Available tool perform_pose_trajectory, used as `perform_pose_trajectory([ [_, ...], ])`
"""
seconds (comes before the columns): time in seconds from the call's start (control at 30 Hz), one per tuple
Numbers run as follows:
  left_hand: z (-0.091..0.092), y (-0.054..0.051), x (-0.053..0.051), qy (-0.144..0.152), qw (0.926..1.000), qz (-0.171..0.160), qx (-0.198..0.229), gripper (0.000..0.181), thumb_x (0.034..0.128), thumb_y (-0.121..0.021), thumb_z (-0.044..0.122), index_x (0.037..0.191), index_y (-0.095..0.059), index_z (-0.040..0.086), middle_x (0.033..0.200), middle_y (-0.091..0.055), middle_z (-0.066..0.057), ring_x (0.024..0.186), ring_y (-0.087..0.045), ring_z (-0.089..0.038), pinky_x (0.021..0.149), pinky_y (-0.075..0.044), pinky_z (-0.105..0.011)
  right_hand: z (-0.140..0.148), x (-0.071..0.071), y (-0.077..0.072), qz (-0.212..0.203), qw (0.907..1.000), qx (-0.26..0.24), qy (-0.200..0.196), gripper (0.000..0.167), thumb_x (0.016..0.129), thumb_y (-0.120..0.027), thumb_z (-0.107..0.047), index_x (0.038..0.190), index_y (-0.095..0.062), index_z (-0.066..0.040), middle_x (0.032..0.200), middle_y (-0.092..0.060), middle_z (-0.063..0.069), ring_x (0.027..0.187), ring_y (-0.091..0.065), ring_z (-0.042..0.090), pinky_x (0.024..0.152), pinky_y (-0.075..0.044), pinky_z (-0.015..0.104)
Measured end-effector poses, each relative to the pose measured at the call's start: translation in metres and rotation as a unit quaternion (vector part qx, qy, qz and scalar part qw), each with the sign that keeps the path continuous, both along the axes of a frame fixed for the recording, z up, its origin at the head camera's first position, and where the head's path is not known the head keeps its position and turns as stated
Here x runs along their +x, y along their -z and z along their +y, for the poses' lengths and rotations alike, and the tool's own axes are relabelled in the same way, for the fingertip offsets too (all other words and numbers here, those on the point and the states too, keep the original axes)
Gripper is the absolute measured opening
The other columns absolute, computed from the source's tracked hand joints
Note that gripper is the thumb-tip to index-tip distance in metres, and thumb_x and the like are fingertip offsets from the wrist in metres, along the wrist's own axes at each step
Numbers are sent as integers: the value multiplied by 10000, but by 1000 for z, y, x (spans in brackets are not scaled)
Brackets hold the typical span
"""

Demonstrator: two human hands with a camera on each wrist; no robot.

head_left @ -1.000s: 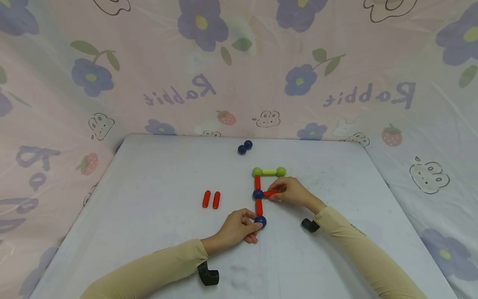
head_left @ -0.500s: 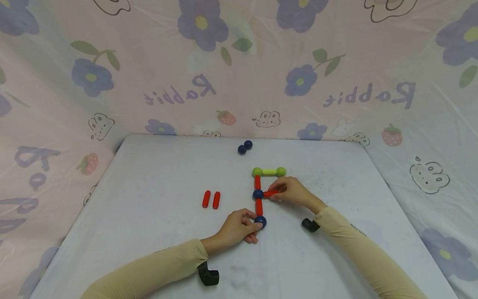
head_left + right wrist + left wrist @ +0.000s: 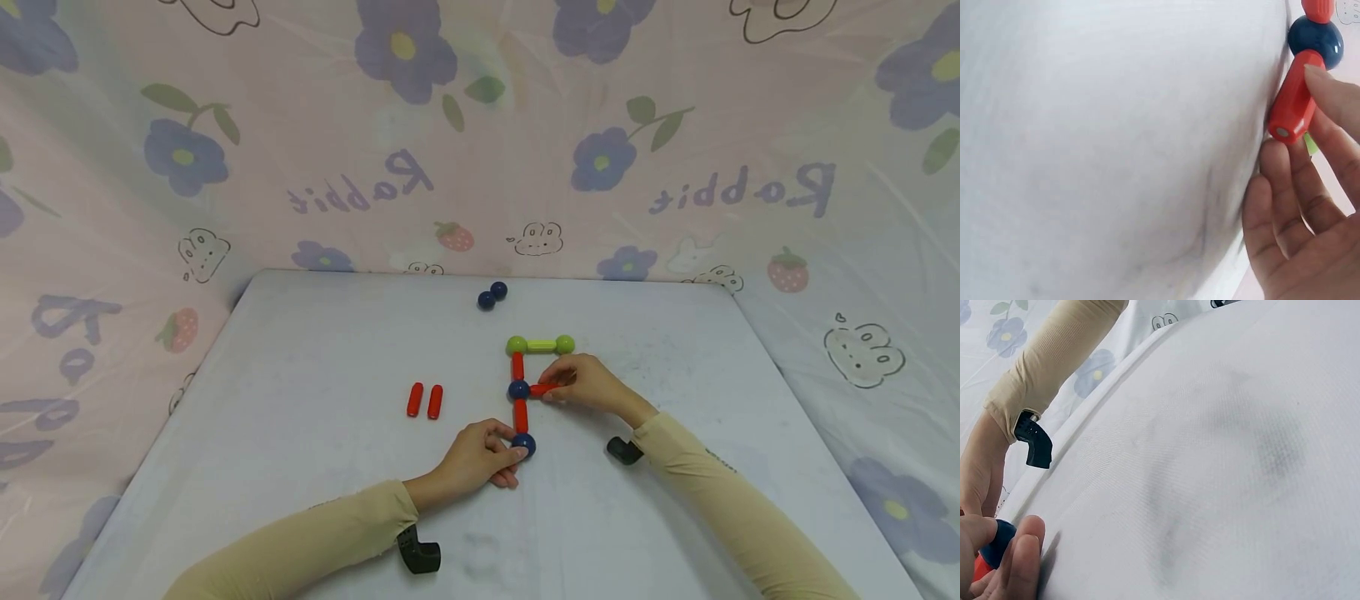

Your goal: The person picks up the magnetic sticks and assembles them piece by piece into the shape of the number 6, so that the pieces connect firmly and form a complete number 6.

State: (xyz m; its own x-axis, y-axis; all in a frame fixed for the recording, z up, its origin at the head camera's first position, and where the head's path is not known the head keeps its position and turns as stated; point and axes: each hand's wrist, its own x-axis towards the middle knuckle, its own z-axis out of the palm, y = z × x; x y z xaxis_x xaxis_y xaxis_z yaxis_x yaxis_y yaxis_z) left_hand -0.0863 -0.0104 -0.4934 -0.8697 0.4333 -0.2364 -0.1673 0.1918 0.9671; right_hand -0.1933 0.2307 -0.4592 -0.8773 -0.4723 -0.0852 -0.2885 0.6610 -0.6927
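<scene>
My left hand [image 3: 480,454] pinches the dark blue ball [image 3: 525,445] at the near end of a chain of rods and balls. From that ball a red rod [image 3: 521,416] runs to a second blue ball [image 3: 518,390]. Between thumb and fingers, my right hand [image 3: 588,385] holds another red rod [image 3: 1296,99], whose far end touches the second ball from the right. A further red rod [image 3: 517,366] joins it to a green ball [image 3: 516,344]. A green rod [image 3: 541,346] links this to another green ball [image 3: 565,344].
Two loose red rods [image 3: 424,401] lie side by side left of the chain. Two dark blue balls [image 3: 492,296] touch each other at the back of the white table [image 3: 322,350]. Black wrist devices [image 3: 418,553] hang below both sleeves. A patterned cloth [image 3: 480,150] stands behind.
</scene>
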Motion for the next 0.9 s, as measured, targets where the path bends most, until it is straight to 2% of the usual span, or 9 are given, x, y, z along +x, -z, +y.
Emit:
perform_pose_trajectory([
  [0.33, 0, -1, 0, -22, 10000, -8, 25, 353, 907, -722, 209, 1172, -572, 29, 745, -690, -70, 588, -698, -122, 561, -577, -229, -1, -3, -5, -70, 9999, 2, -143, 246, 806, -815, -158, 1039, -751, -113, 1014, -746, 59, 848, -626, 122, 776, -532, 254],
  [0.63, 0, -1, 1, -12, 10000, 5, 19, 355, 906, -724, 213, 1169, -571, 29, 749, -693, -77, 587, -698, -122, 561, -575, -226, -14, -14, -18, 146, 9993, 9, -342, 206, 834, -781, -141, 1038, -757, -130, 971, -711, 28, 877, -602, 147, 793, -522, 256],
  [0.8, 0, 0, 1, -9, 10000, 40, 57, 349, 910, -719, 207, 1164, -568, 20, 742, -689, -65, 581, -695, -115, 560, -576, -228, -34, -23, -27, 212, 9962, -150, -828, 229, 833, -778, -126, 1060, -753, -110, 949, -704, 29, 882, -616, 156, 827, -533, 299],
  [0.9, 0, 1, 0, -13, 10000, 57, 69, 348, 911, -719, 206, 1161, -568, 17, 737, -691, -63, 578, -695, -113, 556, -575, -227, -50, -29, -32, 89, 9926, -289, -1172, 240, 830, -783, -108, 1069, -754, -125, 996, -714, 72, 895, -618, 170, 842, -539, 307],
])
